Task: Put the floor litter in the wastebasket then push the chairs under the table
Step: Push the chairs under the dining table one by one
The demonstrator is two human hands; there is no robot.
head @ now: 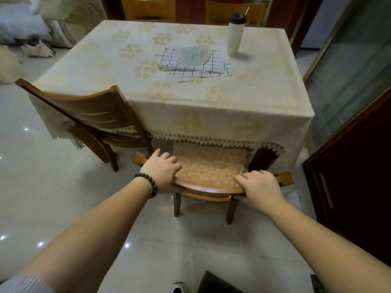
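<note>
A wooden chair (211, 188) with a patterned orange seat cushion (209, 166) stands right in front of me, its seat partly under the table (211, 115), which wears a cream floral cloth. My left hand (161, 171) grips the left end of the chair's curved top rail. My right hand (259, 186) grips the right end of the same rail. A second wooden chair (88, 115) stands at the table's left front corner, turned at an angle with its seat under the cloth. No wastebasket is in view.
Two more chairs (148, 9) (234, 12) stand at the table's far side. On the table are a white tumbler (234, 35) and a checked cloth (196, 64). A dark cabinet (349, 187) is close on the right. Crumpled paper (38, 49) lies on the floor far left.
</note>
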